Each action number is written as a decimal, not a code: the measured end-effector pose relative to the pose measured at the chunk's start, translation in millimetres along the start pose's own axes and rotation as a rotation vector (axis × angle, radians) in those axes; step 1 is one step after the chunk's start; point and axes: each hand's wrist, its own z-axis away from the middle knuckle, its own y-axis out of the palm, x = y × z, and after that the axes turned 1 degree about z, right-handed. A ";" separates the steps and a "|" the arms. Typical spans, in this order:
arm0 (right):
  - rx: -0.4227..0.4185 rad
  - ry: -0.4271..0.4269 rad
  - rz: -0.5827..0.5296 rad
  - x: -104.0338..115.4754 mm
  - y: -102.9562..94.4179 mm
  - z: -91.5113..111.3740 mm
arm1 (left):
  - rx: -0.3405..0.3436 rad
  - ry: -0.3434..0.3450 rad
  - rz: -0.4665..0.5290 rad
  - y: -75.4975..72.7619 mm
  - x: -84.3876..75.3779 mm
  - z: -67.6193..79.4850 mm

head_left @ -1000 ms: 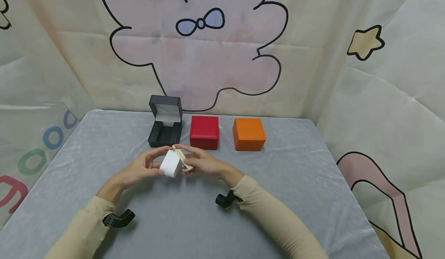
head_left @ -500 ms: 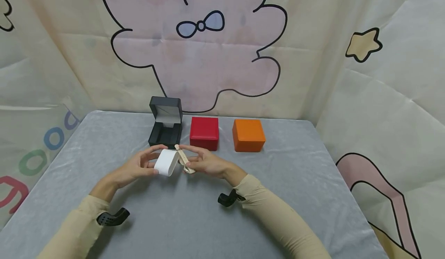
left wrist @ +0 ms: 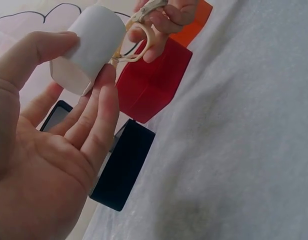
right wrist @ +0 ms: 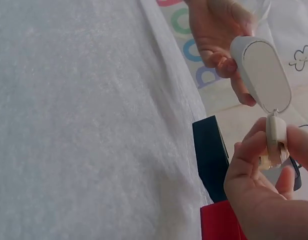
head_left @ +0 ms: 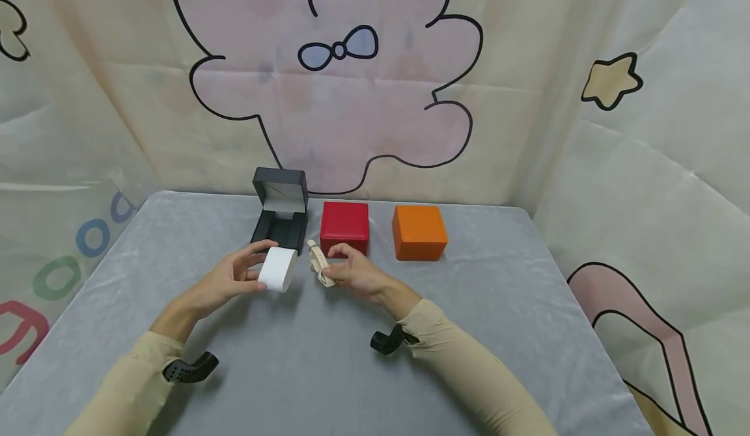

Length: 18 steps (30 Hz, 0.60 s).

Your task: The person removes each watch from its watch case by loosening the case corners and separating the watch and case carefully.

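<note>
In the head view my left hand [head_left: 219,285] pinches a white oval watch cushion [head_left: 278,269] between thumb and fingers, above the table. The left wrist view shows the thumb on the side of this cushion [left wrist: 96,37] and fingertips beneath it. To its right, my right hand [head_left: 366,276] pinches a cream wristwatch [head_left: 319,263] by its looped strap. A small gap shows between watch and cushion in the head view. The right wrist view has the watch [right wrist: 277,140] edge-on between thumb and fingers, the flat oval end of the cushion just beyond it.
A black watch box [head_left: 281,224] stands with its lid raised behind the left hand. Beside it are a closed red box [head_left: 344,224] and a closed orange box [head_left: 419,233]. All stand on the grey cloth-covered table [head_left: 328,371], before a printed curtain [head_left: 375,110].
My right hand has drawn the watch to the right, away from the cushion's end, opening a gap. My left hand has shifted slightly left with the cushion.
</note>
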 end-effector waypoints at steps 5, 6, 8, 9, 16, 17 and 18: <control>0.020 0.001 -0.047 -1.6 0.3 1.4 | -0.005 0.008 -0.007 -0.3 0.6 0.0; 0.029 0.002 -0.044 -2.1 0.0 1.6 | -0.006 0.007 -0.004 -0.5 1.1 0.3; 0.063 0.000 -0.053 -3.0 -0.7 1.5 | -0.008 0.002 -0.005 -0.8 1.6 0.8; 0.084 -0.004 -0.057 -3.4 -1.3 1.4 | -0.011 -0.002 -0.005 -1.0 1.8 1.0; 0.181 -0.034 -0.054 -2.7 -4.2 2.1 | -0.041 -0.018 -0.020 -2.8 1.4 -1.2; 0.186 -0.033 -0.050 -2.5 -4.3 2.5 | -0.038 -0.014 -0.022 -3.1 1.5 -1.3; 0.188 -0.032 -0.046 -2.7 -4.4 2.9 | -0.036 -0.016 -0.020 -3.4 1.5 -1.4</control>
